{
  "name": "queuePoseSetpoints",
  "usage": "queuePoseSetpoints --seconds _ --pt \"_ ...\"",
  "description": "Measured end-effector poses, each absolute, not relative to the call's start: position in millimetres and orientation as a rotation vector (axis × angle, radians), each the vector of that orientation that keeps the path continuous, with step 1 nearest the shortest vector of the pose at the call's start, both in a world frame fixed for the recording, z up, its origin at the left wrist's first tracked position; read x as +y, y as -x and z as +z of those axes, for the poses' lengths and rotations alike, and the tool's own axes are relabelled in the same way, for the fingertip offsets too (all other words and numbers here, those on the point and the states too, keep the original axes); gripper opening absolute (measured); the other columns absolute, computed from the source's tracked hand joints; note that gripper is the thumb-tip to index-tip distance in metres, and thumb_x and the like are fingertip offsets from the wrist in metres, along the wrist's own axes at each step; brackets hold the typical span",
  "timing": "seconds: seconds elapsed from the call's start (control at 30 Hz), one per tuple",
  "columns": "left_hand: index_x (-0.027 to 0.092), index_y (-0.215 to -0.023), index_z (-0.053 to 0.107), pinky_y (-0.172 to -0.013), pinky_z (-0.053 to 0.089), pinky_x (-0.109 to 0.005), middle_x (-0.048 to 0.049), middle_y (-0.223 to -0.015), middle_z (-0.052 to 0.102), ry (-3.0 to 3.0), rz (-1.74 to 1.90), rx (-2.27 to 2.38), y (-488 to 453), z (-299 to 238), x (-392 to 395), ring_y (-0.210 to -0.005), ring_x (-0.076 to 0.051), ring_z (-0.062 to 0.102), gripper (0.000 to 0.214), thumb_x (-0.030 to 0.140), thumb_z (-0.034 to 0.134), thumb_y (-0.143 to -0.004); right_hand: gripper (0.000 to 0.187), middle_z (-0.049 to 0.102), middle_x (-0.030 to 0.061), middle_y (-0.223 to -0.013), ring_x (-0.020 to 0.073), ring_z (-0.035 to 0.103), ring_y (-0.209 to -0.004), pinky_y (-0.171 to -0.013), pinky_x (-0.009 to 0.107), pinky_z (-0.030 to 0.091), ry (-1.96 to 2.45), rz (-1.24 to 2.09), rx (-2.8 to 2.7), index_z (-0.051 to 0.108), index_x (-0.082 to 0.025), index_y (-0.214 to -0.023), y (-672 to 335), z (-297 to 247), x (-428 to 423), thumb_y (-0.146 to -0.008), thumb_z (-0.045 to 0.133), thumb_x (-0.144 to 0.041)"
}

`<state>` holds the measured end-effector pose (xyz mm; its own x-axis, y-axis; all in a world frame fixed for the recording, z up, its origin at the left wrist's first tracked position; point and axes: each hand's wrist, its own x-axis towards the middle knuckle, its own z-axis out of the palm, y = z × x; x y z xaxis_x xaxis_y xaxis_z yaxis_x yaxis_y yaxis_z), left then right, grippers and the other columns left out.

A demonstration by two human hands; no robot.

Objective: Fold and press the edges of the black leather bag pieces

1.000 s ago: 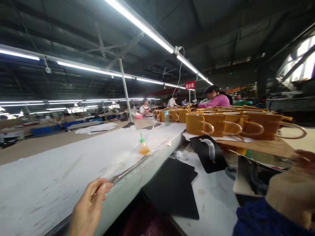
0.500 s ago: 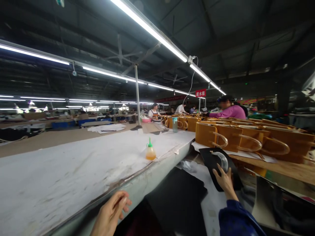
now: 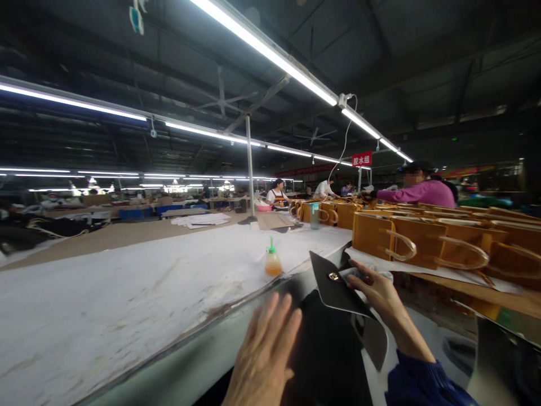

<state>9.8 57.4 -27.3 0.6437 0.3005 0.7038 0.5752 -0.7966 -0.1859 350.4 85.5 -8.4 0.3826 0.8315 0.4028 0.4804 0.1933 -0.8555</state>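
My right hand point(image 3: 380, 296) grips a black leather flap piece point(image 3: 333, 285) with a small gold clasp, lifted off the table and tilted toward me. My left hand point(image 3: 264, 361) is raised with fingers stretched out flat, just left of the black piece and above a stack of black sheets point(image 3: 333, 361). A blue sleeve covers my right forearm. A small orange glue bottle point(image 3: 273, 262) with a green tip stands on the white-covered bench to the left.
A long white-covered bench point(image 3: 127, 299) runs along the left. Several tan handbags point(image 3: 422, 242) with loop handles line a board at the right. A person in a purple top point(image 3: 422, 192) and other workers stand farther back. A pole point(image 3: 250, 166) rises from the bench.
My right hand picked the black flap piece up off the table and drew it toward me. My left hand rose and moved right with fingers extended.
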Motion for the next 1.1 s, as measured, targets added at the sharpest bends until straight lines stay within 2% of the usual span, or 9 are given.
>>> queuePoseSetpoints --seconds 0.17,0.27,0.37,0.53,0.63,0.77,0.83,0.93,1.1 --pt "0.012 -0.149 0.034 -0.109 0.036 -0.070 -0.0114 -0.150 0.051 2.355 -1.035 -0.499 -24.9 7.6 50.0 -0.145 -0.035 0.036 0.062 0.000 0.045 -0.090 0.071 0.068 0.0009 -0.074 0.0192 0.065 -0.072 -0.073 0.035 0.051 1.232 0.764 -1.494 0.058 -0.014 -0.135 -274.7 7.1 66.7 -0.079 0.075 -0.054" --pt "0.007 -0.141 0.041 -0.111 0.038 -0.061 -0.0099 -0.128 0.070 2.422 -1.186 -0.482 -13.6 22.4 46.9 -0.131 -0.030 0.054 0.048 0.004 0.046 -0.094 0.078 0.066 0.0008 -0.069 0.0177 0.062 -0.064 -0.066 0.033 0.048 1.125 0.973 -1.529 0.061 -0.013 -0.133 -247.4 8.1 62.6 -0.072 0.079 -0.058" --pt "0.018 -0.129 0.052 -0.096 0.052 -0.052 -0.0029 -0.115 0.075 2.599 -1.088 -0.456 -0.9 35.5 36.7 -0.104 -0.026 0.070 0.036 0.010 0.053 -0.094 0.079 0.068 0.0025 -0.083 0.0139 0.060 -0.061 -0.064 0.031 0.048 1.028 1.107 -1.502 0.061 -0.016 -0.132 -227.9 1.0 65.6 -0.068 0.080 -0.059" --pt "0.024 -0.115 0.062 -0.072 0.054 -0.035 -0.0026 -0.096 0.077 2.905 -0.732 -0.653 12.3 47.3 14.5 -0.080 -0.022 0.071 0.024 0.016 0.053 -0.093 0.074 0.068 0.0021 -0.081 0.0148 0.062 -0.066 -0.067 0.030 0.051 0.951 1.245 -1.522 0.063 -0.018 -0.129 -197.9 -11.9 64.5 -0.068 0.081 -0.057" --pt "0.024 -0.087 0.063 -0.062 0.043 -0.032 -0.0031 -0.072 0.069 2.891 -0.911 -0.920 22.1 44.7 19.6 -0.064 -0.020 0.063 0.024 0.021 0.041 -0.096 0.074 0.072 0.0066 -0.096 0.0232 0.068 -0.087 -0.078 0.036 0.054 0.955 1.275 -1.601 0.062 -0.022 -0.133 -197.8 -5.7 58.1 -0.070 0.080 -0.057" --pt "0.025 -0.062 0.035 -0.051 0.022 -0.031 0.0063 -0.049 0.032 2.707 -1.456 -1.382 46.8 30.8 50.6 -0.045 -0.014 0.031 0.037 0.037 0.037 -0.097 0.076 0.057 0.0119 -0.141 0.0307 0.059 -0.120 -0.098 0.045 0.050 1.055 1.096 -1.603 0.054 -0.026 -0.141 -233.9 1.4 66.5 -0.079 0.065 -0.068" --pt "0.025 -0.062 0.025 -0.050 0.021 -0.029 0.0078 -0.052 0.022 2.628 -1.578 -1.513 63.0 20.8 64.2 -0.047 -0.012 0.027 0.040 0.041 0.035 -0.097 0.080 0.060 0.0155 -0.137 0.0330 0.062 -0.117 -0.096 0.048 0.051 1.179 0.993 -1.565 0.054 -0.022 -0.142 -256.9 -4.9 80.7 -0.079 0.060 -0.072" --pt "0.025 -0.065 0.024 -0.050 0.023 -0.026 0.0075 -0.058 0.020 2.519 -1.753 -1.666 86.3 5.1 73.8 -0.051 -0.011 0.028 0.041 0.046 0.037 -0.097 0.072 0.072 0.0189 -0.112 0.0391 0.068 -0.103 -0.086 0.050 0.055 1.364 0.917 -1.564 0.073 -0.022 -0.116 -281.2 -23.0 103.2 -0.064 0.072 -0.072" --pt "0.024 -0.065 0.028 -0.051 0.023 -0.025 0.0071 -0.062 0.022 2.342 -1.964 -1.771 110.4 -8.0 78.3 -0.055 -0.011 0.028 0.041 0.050 0.043 -0.094 0.056 0.074 0.0113 -0.113 0.0353 0.068 -0.107 -0.091 0.046 0.056 1.415 0.939 -1.667 0.077 -0.025 -0.109 -289.6 -40.7 115.3 -0.070 0.070 -0.065"
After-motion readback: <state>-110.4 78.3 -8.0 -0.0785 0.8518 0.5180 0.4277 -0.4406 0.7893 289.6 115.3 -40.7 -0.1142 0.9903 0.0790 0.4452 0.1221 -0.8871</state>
